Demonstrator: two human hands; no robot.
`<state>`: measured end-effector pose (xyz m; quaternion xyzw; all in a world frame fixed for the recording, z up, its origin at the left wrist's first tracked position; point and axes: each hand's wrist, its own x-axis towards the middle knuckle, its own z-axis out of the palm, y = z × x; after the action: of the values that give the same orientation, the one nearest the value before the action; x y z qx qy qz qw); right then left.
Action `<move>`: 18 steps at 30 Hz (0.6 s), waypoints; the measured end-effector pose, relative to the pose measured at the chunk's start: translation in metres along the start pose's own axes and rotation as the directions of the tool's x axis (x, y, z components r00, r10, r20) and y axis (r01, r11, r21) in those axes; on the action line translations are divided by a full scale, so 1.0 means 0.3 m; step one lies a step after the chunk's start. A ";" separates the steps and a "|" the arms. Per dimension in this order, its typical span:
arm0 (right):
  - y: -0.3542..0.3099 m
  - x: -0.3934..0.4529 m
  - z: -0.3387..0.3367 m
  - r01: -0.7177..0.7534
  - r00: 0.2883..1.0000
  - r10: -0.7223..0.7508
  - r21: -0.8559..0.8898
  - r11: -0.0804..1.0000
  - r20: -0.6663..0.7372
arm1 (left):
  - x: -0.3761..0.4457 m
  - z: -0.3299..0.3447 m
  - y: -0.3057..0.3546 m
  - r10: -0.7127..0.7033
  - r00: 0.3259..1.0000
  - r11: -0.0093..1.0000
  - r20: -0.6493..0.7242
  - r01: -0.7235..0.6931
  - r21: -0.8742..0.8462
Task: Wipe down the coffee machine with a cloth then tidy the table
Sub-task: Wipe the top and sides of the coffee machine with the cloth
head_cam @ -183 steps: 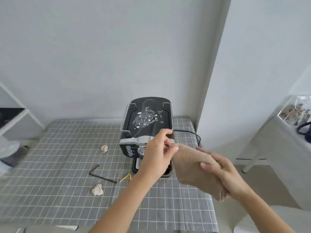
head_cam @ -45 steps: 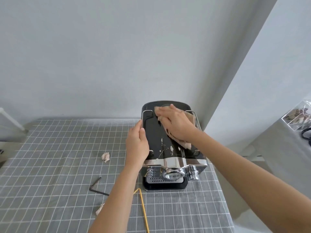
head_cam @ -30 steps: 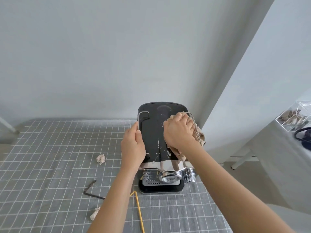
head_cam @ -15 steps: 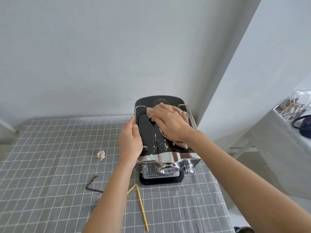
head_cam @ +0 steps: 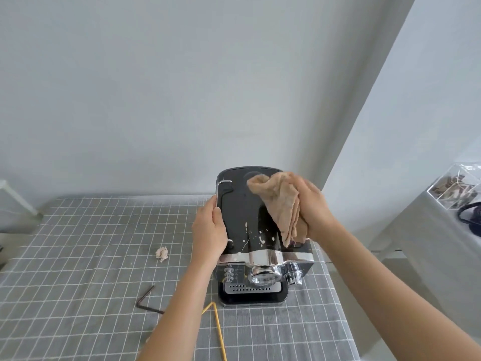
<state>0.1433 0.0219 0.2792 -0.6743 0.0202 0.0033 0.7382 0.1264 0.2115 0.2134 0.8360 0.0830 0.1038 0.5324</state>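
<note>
The black and chrome coffee machine (head_cam: 242, 212) stands at the table's back right, its dark top speckled with white spots near the front. My left hand (head_cam: 209, 234) grips the machine's left side, thumb on the top edge. My right hand (head_cam: 311, 208) holds the bunched beige cloth (head_cam: 277, 201) over the right part of the machine's top. The cloth looks lifted, with one corner sticking up toward the back.
The table carries a grey checked tablecloth (head_cam: 78, 256). On it lie a crumpled paper scrap (head_cam: 162, 254), a black hex key (head_cam: 147, 299) and a bent yellow straw (head_cam: 218, 332). A wall runs close behind the machine. At right, a second table holds a clear box (head_cam: 454, 187).
My right hand has pulled the cloth back from the top's left rear to the right side and bunched it up. My left hand stays on the machine's left side.
</note>
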 end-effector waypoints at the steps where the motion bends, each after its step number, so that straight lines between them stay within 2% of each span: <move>1: -0.020 0.012 -0.018 -0.077 0.985 0.098 0.144 0.987 -0.140 | 0.001 0.001 0.000 0.006 1.000 1.000 -0.007 -0.006 0.003; 3: -0.022 0.041 -0.042 -0.116 0.950 0.197 0.311 0.943 -0.242 | 0.000 0.004 -0.002 0.003 1.000 1.000 -0.007 -0.003 -0.001; 5: -0.003 0.053 -0.037 -0.089 0.956 0.164 0.293 0.952 -0.243 | 0.002 0.005 -0.006 -0.003 1.000 1.000 -0.006 0.003 0.000; 6: 0.012 0.044 -0.028 -0.068 0.970 0.107 0.180 0.981 -0.219 | 0.003 0.006 -0.008 -0.006 1.000 1.000 -0.008 0.006 -0.002; 8: 0.050 0.011 -0.004 0.011 0.995 -0.030 -0.206 0.978 -0.091 | 0.002 0.008 -0.010 -0.014 1.000 1.000 -0.012 0.014 -0.017; 10: 0.091 -0.014 0.015 0.135 0.990 -0.090 -0.591 0.795 0.105 | 0.002 0.011 -0.013 -0.020 1.000 1.000 -0.024 0.020 -0.016; 11: 0.112 -0.022 0.023 0.209 0.976 -0.098 -0.706 0.676 0.195 | 0.002 0.013 -0.015 -0.022 0.999 1.000 -0.033 0.022 -0.013; 13: 0.133 -0.041 0.055 0.289 0.954 -0.091 -0.797 0.530 0.285 | 0.002 0.016 -0.016 -0.022 0.999 1.000 -0.044 0.022 -0.019; 16: 0.133 -0.063 0.119 0.361 0.932 -0.138 -0.880 0.307 0.335 | -0.002 0.016 -0.018 -0.025 0.999 0.999 -0.048 0.023 -0.038; 18: 0.134 -0.075 0.139 0.431 0.899 -0.209 -0.867 0.252 0.386 | -0.002 0.019 -0.023 -0.033 0.998 0.999 -0.056 0.031 -0.041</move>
<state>0.1207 0.0677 0.2435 -0.9590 -0.1943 -0.0712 0.1935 0.1271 0.2093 0.2048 0.8205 0.1092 0.1207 0.5480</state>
